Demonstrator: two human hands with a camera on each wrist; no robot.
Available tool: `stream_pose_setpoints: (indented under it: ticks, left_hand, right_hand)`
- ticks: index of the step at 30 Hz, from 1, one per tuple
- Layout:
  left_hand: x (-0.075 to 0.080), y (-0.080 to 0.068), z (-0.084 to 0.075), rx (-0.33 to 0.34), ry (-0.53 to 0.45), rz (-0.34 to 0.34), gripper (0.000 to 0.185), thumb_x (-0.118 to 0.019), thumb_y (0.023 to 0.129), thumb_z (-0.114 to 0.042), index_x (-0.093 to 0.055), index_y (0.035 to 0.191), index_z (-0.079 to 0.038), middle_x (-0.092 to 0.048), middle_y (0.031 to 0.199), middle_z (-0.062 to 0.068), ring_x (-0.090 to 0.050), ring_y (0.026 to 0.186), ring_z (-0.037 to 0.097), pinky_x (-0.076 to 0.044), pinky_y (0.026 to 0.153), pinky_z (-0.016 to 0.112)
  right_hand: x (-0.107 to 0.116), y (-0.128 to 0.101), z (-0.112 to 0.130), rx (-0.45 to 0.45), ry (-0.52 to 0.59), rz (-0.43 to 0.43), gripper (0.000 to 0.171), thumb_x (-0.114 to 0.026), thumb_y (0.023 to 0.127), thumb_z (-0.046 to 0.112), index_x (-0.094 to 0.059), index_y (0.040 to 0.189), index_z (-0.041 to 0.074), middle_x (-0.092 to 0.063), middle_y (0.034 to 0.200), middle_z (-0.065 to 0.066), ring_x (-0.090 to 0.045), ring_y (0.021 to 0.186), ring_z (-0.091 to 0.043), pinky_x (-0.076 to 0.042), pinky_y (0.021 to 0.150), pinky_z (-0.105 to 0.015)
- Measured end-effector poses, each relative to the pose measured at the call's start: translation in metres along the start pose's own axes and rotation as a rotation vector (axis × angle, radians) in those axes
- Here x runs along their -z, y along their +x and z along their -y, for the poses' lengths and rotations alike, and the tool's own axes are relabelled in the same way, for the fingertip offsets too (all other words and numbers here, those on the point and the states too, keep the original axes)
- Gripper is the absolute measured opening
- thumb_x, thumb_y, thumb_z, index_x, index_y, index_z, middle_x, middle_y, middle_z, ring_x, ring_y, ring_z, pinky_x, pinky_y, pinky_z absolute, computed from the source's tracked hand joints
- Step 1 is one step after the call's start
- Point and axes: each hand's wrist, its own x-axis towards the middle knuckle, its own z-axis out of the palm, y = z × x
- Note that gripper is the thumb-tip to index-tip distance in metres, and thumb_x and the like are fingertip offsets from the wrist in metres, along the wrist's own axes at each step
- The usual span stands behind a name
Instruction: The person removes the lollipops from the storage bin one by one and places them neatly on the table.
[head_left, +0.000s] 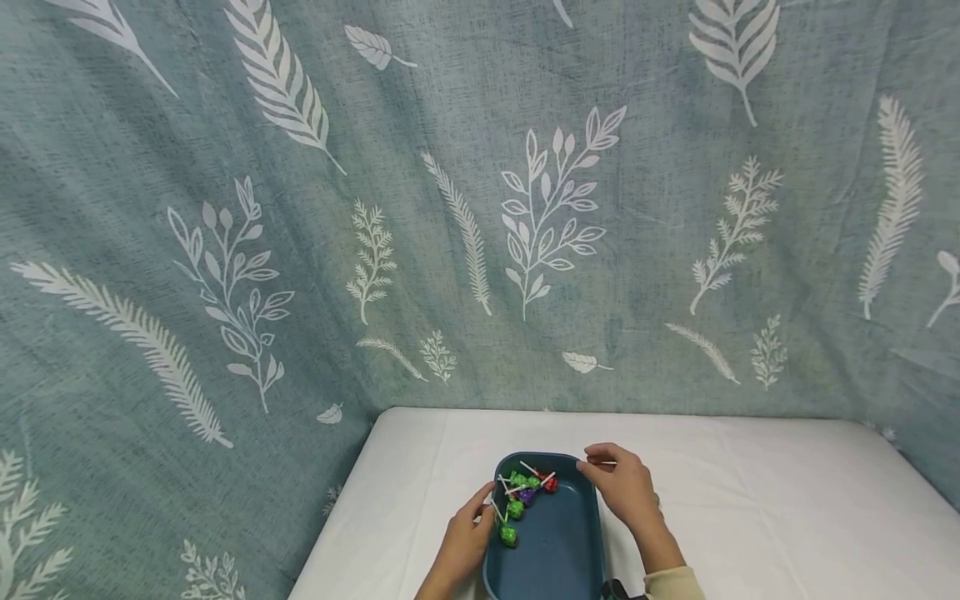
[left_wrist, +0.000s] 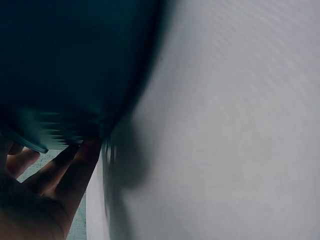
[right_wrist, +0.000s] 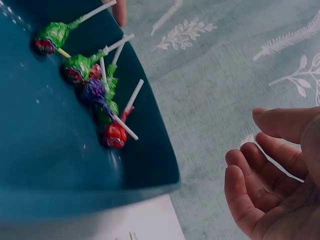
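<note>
A dark blue plastic bin (head_left: 562, 542) holds several wrapped lollipops (head_left: 527, 493) in green, red and purple, bunched at its far left side. My left hand (head_left: 467, 535) grips the bin's left wall; in the left wrist view its fingers (left_wrist: 75, 172) press against the ribbed outside of the bin. Near the far right corner is my right hand (head_left: 622, 487), and the right wrist view shows that hand (right_wrist: 275, 175) apart from the bin, its fingers loosely bent around nothing. The lollipop sticks (right_wrist: 134, 95) point toward the bin's wall.
The bin is over a white-covered table (head_left: 750, 500). Behind and to the left hangs a blue-green curtain (head_left: 465, 208) with white leaf patterns. A small black object (head_left: 615, 590) shows by the right sleeve at the bottom edge.
</note>
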Motion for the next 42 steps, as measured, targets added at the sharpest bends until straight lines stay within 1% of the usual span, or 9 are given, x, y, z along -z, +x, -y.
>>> stream_pose_setpoints:
  ticks: [6,11,15,19,22,25,32,36,42]
  left_hand:
    - [0.001,0.000,0.000,-0.009,-0.002,0.008,0.045,-0.054,0.103,-0.022,-0.055,0.146,-0.010,-0.072,0.110,0.010,-0.067,0.107,0.033,-0.050,0.092,0.057]
    - [0.001,0.000,0.001,-0.016,0.001,0.006,0.044,-0.054,0.103,-0.021,-0.055,0.146,-0.010,-0.072,0.109,0.009,-0.067,0.104,0.030,-0.051,0.090,0.055]
    - [0.001,0.000,0.000,-0.012,0.001,0.005,0.044,-0.054,0.103,-0.021,-0.055,0.146,-0.010,-0.072,0.110,0.010,-0.067,0.106,0.032,-0.050,0.092,0.056]
    - [0.002,0.001,0.000,-0.004,-0.004,0.008,0.044,-0.053,0.103,-0.022,-0.055,0.146,-0.010,-0.072,0.111,0.010,-0.067,0.107,0.033,-0.050,0.093,0.057]
    - [0.002,0.000,-0.001,0.002,-0.005,0.010,0.044,-0.053,0.103,-0.022,-0.055,0.146,-0.011,-0.072,0.110,0.009,-0.067,0.105,0.032,-0.050,0.092,0.056]
    - [0.002,0.000,-0.001,0.003,-0.002,0.009,0.044,-0.053,0.103,-0.022,-0.056,0.146,-0.011,-0.072,0.109,0.009,-0.068,0.103,0.030,-0.051,0.091,0.055]
    - [0.000,0.000,0.001,-0.026,0.022,-0.014,0.044,-0.054,0.103,-0.022,-0.056,0.145,-0.011,-0.073,0.107,0.008,-0.068,0.095,0.024,-0.053,0.083,0.048]
    - [0.000,0.000,0.001,-0.019,0.019,-0.012,0.044,-0.054,0.103,-0.022,-0.056,0.145,-0.011,-0.073,0.108,0.009,-0.069,0.098,0.027,-0.053,0.085,0.050]
    - [0.001,-0.001,0.000,-0.014,0.012,-0.003,0.044,-0.053,0.103,-0.022,-0.055,0.146,-0.011,-0.073,0.109,0.010,-0.068,0.102,0.030,-0.052,0.088,0.054]
  right_hand:
    - [-0.014,0.003,0.002,0.034,0.046,0.008,0.023,-0.078,0.089,0.015,-0.074,0.108,0.003,-0.074,0.103,-0.012,-0.071,0.100,-0.033,-0.055,0.085,-0.050]
    - [-0.022,0.004,0.004,0.040,0.056,0.022,0.022,-0.077,0.089,0.013,-0.073,0.108,0.001,-0.073,0.102,-0.012,-0.071,0.100,-0.034,-0.053,0.087,-0.052]
    - [-0.027,0.005,0.006,0.034,0.057,0.033,0.023,-0.077,0.089,0.012,-0.073,0.109,0.000,-0.073,0.102,-0.012,-0.071,0.100,-0.034,-0.053,0.088,-0.054]
    - [-0.034,0.008,0.007,0.035,0.065,0.043,0.023,-0.077,0.089,0.013,-0.073,0.109,0.000,-0.073,0.102,-0.011,-0.071,0.100,-0.034,-0.053,0.088,-0.053]
    - [-0.039,0.010,0.006,0.042,0.069,0.057,0.023,-0.077,0.089,0.012,-0.073,0.108,0.000,-0.073,0.099,-0.009,-0.071,0.097,-0.032,-0.054,0.086,-0.052]
    - [-0.044,0.011,0.005,0.049,0.057,0.076,0.023,-0.077,0.088,0.011,-0.073,0.107,-0.001,-0.073,0.096,-0.007,-0.071,0.093,-0.029,-0.054,0.083,-0.050]
    - [-0.056,0.014,0.002,0.037,0.034,0.108,0.025,-0.079,0.086,0.013,-0.073,0.105,-0.001,-0.072,0.095,-0.007,-0.069,0.088,-0.025,-0.054,0.078,-0.046]
    - [-0.063,0.014,0.001,0.043,0.012,0.141,0.024,-0.079,0.085,0.013,-0.073,0.105,0.000,-0.072,0.094,-0.006,-0.068,0.086,-0.024,-0.054,0.076,-0.046]
    - [-0.074,0.013,0.000,0.074,-0.027,0.190,0.021,-0.079,0.085,0.011,-0.073,0.102,0.000,-0.071,0.093,-0.007,-0.066,0.087,-0.027,-0.053,0.077,-0.048]
